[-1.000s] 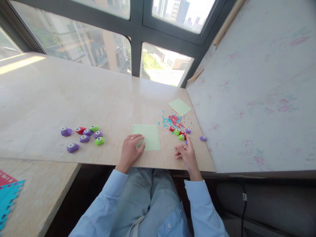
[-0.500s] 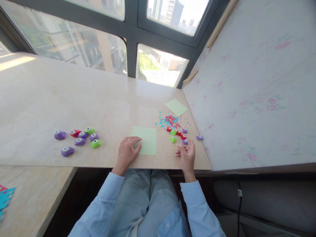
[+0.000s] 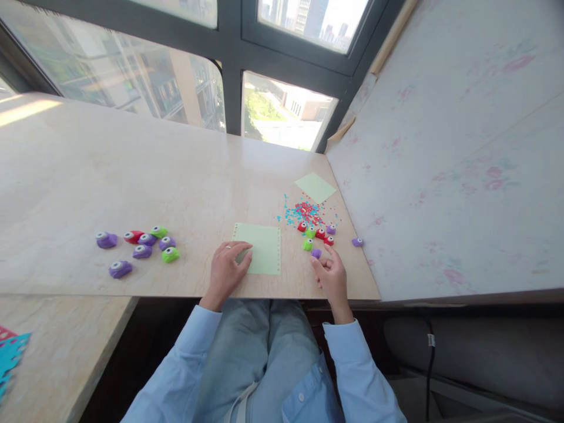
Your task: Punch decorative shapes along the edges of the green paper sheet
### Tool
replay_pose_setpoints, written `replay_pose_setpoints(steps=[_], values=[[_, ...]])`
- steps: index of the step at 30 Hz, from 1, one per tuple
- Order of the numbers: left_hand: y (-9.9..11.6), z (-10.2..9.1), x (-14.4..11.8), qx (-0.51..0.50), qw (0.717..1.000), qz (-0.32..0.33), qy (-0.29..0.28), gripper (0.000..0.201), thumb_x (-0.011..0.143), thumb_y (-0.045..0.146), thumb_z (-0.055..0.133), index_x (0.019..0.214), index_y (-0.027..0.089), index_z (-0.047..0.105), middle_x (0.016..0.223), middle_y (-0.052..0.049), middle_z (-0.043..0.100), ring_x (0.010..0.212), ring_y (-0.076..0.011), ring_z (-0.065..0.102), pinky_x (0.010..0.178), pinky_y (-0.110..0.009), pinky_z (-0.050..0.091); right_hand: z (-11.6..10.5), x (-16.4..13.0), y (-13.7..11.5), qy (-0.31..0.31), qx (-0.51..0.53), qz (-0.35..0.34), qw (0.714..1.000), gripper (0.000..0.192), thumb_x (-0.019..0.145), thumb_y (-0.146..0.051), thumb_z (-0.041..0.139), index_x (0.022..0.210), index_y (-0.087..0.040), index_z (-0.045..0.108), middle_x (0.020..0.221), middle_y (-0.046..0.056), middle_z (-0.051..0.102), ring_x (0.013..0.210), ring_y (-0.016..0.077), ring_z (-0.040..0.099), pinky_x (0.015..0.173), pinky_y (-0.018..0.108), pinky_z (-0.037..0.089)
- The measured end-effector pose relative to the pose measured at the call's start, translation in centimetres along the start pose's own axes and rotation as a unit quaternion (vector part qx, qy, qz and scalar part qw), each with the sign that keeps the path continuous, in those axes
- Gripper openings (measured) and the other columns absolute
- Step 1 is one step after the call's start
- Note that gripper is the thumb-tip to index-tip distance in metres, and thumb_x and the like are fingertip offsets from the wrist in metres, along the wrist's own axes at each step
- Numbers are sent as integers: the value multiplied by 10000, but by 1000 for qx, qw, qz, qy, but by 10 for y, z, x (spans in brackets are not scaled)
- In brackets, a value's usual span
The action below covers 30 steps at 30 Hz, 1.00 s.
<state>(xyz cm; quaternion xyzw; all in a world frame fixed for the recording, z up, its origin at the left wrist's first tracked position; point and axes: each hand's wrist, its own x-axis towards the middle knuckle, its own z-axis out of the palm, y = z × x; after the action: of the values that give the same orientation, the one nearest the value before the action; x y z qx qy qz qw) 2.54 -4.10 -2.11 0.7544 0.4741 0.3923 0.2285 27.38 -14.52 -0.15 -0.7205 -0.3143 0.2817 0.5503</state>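
Note:
A pale green sheet of paper (image 3: pixel 264 249) lies on the table with small punched holes along its left and right edges. My left hand (image 3: pixel 229 264) rests on its left side, thumb and fingers apart, pressing the sheet lightly. To the right of the sheet, my right hand (image 3: pixel 332 273) holds a small purple craft punch (image 3: pixel 316 253) between thumb and fingers, just above or on the table; which one I cannot tell. Beyond that hand sit several more punches, among them a green punch (image 3: pixel 308 244) and a red punch (image 3: pixel 328 240). One purple punch (image 3: pixel 357 242) stands alone near the wall.
Red and blue paper confetti (image 3: pixel 306 211) is scattered behind the right group, by a second green sheet (image 3: pixel 315 187). Several purple, red and green punches (image 3: pixel 142 251) stand at the left. Blue punched paper (image 3: pixel 13 358) lies on a lower surface. A papered wall (image 3: pixel 440 147) bounds the right.
The purple punch by my right hand has shifted left and turned, with my thumb and fingers now on it. My left hand and the sheet stay in place.

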Motion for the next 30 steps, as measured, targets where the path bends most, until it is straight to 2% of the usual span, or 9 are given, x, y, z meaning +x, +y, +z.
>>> replay_pose_setpoints(steps=[2, 5, 9, 13, 18, 20, 23, 27, 30], values=[[0, 0, 0, -1, 1000, -1, -1, 184, 863, 297, 575, 927, 230, 734, 985, -80, 764, 963, -281, 663, 905, -454, 502, 0, 3, -2, -20, -40, 20, 999, 556, 724, -442, 756, 1185, -167, 611, 521, -83, 549, 338, 109, 446, 265, 205, 298], [1, -1, 0, 4, 1000, -6, -5, 188, 867, 298, 569, 932, 226, 731, 992, -79, 764, 971, -274, 659, 912, -451, 501, 1, 7, -3, -30, -94, 22, 995, 408, 730, -459, 727, 1011, -174, 649, 521, -64, 559, 342, 119, 463, 282, 217, 308], [4, -3, 0, 14, 1000, -8, -18, 204, 878, 295, 557, 944, 209, 729, 999, -80, 761, 988, -264, 653, 918, -433, 501, 3, 5, 3, -17, -163, -59, 985, 318, 716, -455, 750, 867, -197, 641, 555, -45, 568, 453, 133, 522, 415, 235, 406], [5, -4, 0, 13, 1000, -15, -16, 194, 875, 290, 567, 949, 211, 728, 994, -73, 760, 994, -263, 648, 916, -425, 503, 4, -5, 12, 3, -179, -138, 974, 272, 771, -439, 730, 863, -206, 626, 627, -34, 572, 541, 135, 528, 539, 260, 461], [4, -4, -1, -29, 998, -48, 3, 210, 866, 306, 576, 982, 209, 721, 1006, -72, 752, 988, -253, 656, 901, -418, 506, 2, -17, 17, 6, -128, -151, 980, 278, 810, -439, 711, 914, -211, 590, 692, -24, 579, 582, 137, 534, 560, 268, 477], [5, -5, -1, -70, 995, -72, 23, 212, 863, 313, 574, 972, 200, 717, 999, -71, 744, 931, -228, 669, 828, -376, 525, 1, -19, 17, 2, -81, -131, 988, 298, 819, -460, 703, 919, -218, 561, 710, -20, 598, 593, 141, 561, 558, 268, 483], [6, -6, -3, -142, 980, -114, 81, 194, 853, 307, 576, 928, 185, 708, 950, -61, 731, 840, -190, 672, 733, -314, 529, 0, -18, 16, -1, -3, -86, 996, 341, 814, -496, 703, 923, -228, 520, 755, -11, 628, 632, 156, 624, 534, 260, 490], [0, -6, -6, -210, 949, -158, 173, 197, 808, 201, 547, 936, 172, 695, 899, -45, 719, 842, -181, 681, 783, -318, 538, -1, -17, 15, 3, 41, -53, 998, 384, 799, -501, 723, 971, -227, 517, 816, -3, 655, 630, 153, 659, 487, 235, 480], [-5, -5, -8, -219, 940, -164, 206, 246, 788, 164, 517, 964, 166, 689, 938, -56, 719, 879, -190, 685, 800, -332, 547, -1, -16, 14, -2, 58, -45, 997, 427, 841, -520, 675, 1114, -220, 542, 843, 6, 680, 581, 129, 639, 472, 225, 475]])
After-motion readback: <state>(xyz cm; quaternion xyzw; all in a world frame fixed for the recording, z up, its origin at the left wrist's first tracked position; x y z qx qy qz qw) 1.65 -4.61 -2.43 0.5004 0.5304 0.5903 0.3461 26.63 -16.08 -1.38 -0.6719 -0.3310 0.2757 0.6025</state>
